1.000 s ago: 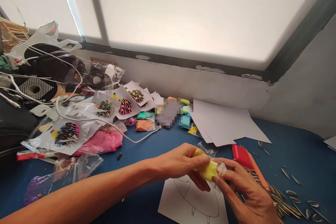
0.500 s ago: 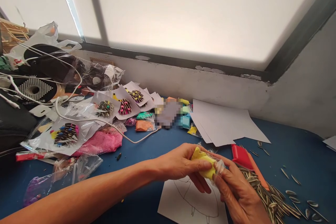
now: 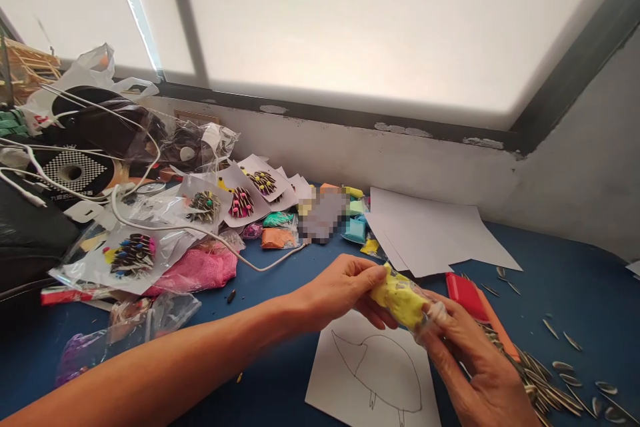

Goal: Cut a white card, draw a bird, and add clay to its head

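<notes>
Left hand: thumb over the near end of a yellow lump, the other fingers curled beneath it; grip nearly closed, with only the lump's thickness between. Right hand: fingertips drawn together on the gathered clear wrapper at the lump's other end. Lump thus spans the gap between the two sets of fingers, in the air; two-ended hold probably keeps it steady while the film is handled. Drawing sheet lies below the fingers, likely for easy sight, its outline facing up. Red packet and striped seeds lie just beyond and outside the right fingers, presumably for reach. Blank sheets sit farther off, past the fingertips. Hard to make out: left fingers' undersides, hidden by hand and lump; how far the film covers the lump; seeds partly behind the right hand; lower edge of the drawing sheet, cut off by the frame; a pixelated object beyond the left fingers, unidentifiable.
</notes>
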A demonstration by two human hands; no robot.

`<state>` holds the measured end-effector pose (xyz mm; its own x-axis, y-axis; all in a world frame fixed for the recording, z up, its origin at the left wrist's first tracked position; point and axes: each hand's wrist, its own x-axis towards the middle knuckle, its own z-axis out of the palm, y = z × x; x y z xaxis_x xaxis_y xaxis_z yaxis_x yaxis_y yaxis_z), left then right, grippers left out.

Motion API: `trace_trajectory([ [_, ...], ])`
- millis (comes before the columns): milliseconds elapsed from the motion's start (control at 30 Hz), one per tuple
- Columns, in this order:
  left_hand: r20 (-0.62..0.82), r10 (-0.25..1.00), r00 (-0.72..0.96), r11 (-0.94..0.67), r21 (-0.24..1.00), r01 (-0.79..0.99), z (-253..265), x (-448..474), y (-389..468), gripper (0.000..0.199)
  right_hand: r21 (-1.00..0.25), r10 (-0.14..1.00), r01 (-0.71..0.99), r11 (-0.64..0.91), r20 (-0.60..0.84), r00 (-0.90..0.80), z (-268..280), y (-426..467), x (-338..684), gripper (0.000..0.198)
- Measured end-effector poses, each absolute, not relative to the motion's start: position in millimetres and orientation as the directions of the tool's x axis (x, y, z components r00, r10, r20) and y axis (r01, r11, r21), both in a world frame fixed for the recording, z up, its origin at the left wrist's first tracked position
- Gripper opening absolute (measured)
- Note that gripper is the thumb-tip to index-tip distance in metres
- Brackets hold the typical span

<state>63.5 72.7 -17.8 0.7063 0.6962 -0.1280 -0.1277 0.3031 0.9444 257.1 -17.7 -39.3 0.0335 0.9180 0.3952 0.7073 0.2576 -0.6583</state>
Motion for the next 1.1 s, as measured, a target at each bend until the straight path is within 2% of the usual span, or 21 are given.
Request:
trace_trajectory([
  [167,-0.126,0.687,0.716,0.342,0.925,-0.165,-17,63,74,0.062,-0.656,0.909,0.714,0.247,0.413,0.065,-41,-18,259,0.030],
  [300,-0.099,0.622,0.777,0.360,0.917,-0.172,-16,61,74,0.054,-0.697,0.937,0.687,0.206,0.343,0.067,-38,-19,257,0.034],
  [400,-0.114,0.622,0.775,0.360,0.920,-0.153,-19,60,74,0.047,-0.744,0.959,0.636,0.204,0.281,0.021,-35,-21,253,0.034],
  [633,-0.125,0.614,0.779,0.352,0.927,-0.129,-22,61,74,0.051,-0.797,0.975,0.582,0.160,0.219,0.031,-44,-20,255,0.033],
  [867,-0.125,0.590,0.797,0.311,0.947,-0.081,-17,59,74,0.043,-0.855,0.991,0.505,0.118,0.137,-0.001,-40,-19,253,0.038],
  [967,-0.162,0.616,0.771,0.315,0.948,-0.053,-17,59,73,0.041,-0.850,0.991,0.510,0.133,0.129,-0.043,-36,-20,251,0.033],
  [1100,-0.229,0.641,0.732,0.355,0.935,-0.019,-19,62,70,0.048,-0.804,0.985,0.572,0.163,0.164,-0.050,-31,-23,249,0.027],
])
